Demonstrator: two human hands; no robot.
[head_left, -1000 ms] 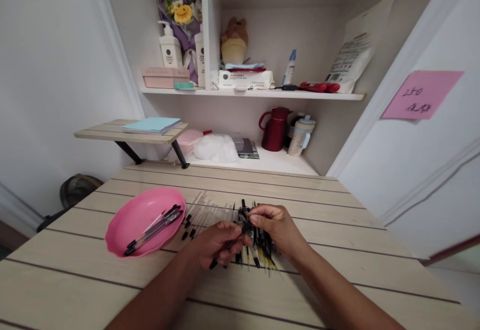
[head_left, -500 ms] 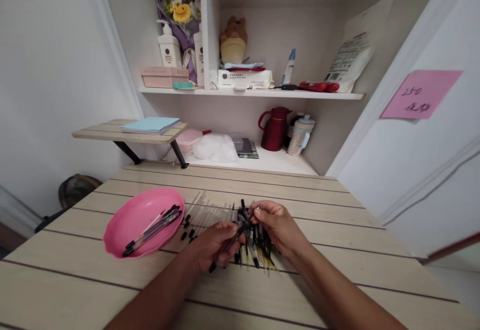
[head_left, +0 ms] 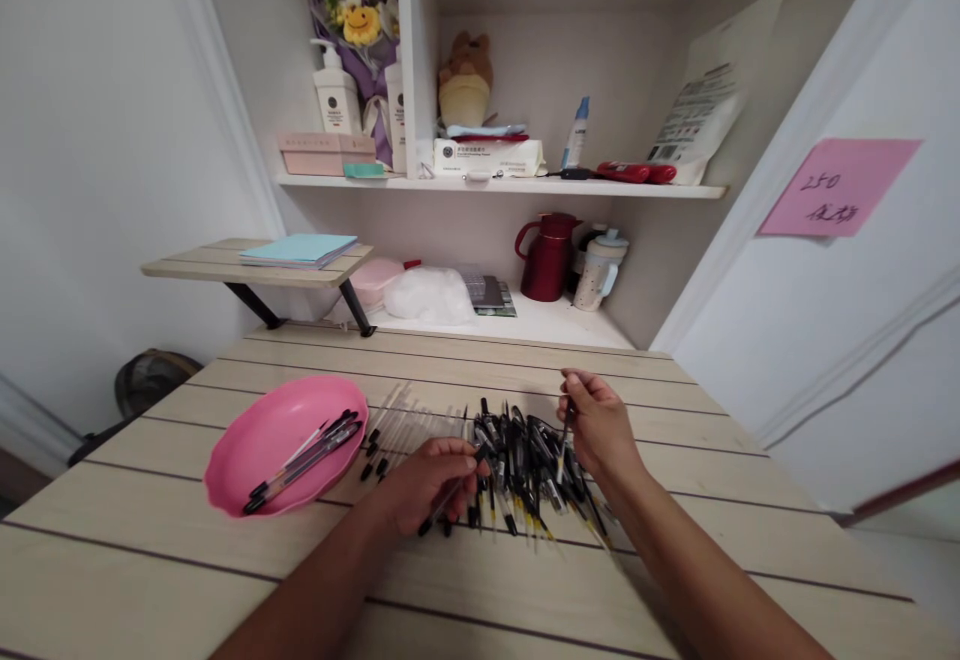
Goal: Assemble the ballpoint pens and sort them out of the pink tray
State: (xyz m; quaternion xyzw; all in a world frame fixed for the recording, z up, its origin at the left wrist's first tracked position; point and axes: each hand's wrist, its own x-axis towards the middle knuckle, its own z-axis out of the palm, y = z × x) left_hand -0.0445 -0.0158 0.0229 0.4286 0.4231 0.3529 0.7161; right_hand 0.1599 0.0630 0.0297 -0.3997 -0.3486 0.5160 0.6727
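A heap of black pen parts (head_left: 525, 470) lies on the wooden table (head_left: 675, 520) in front of me, with a row of clear pen barrels (head_left: 405, 420) just left of it. My left hand (head_left: 427, 485) is closed around a clear pen barrel at the heap's left edge. Over the right side of the heap, my right hand (head_left: 596, 425) is lifted and pinches a thin dark pen piece that hangs downward. A pink bowl (head_left: 255, 430) at the left holds several assembled black pens (head_left: 311, 455).
Behind the table a recess holds a small wooden riser (head_left: 255, 265) with a blue notebook, a red jug (head_left: 547, 255), a cup and bags. A shelf above carries bottles, boxes and a plush toy. A pink note (head_left: 836, 185) is stuck on the right wall.
My right hand has left my left hand and moved right and up, carrying a thin pen piece. The left hand has stayed put with its barrel.
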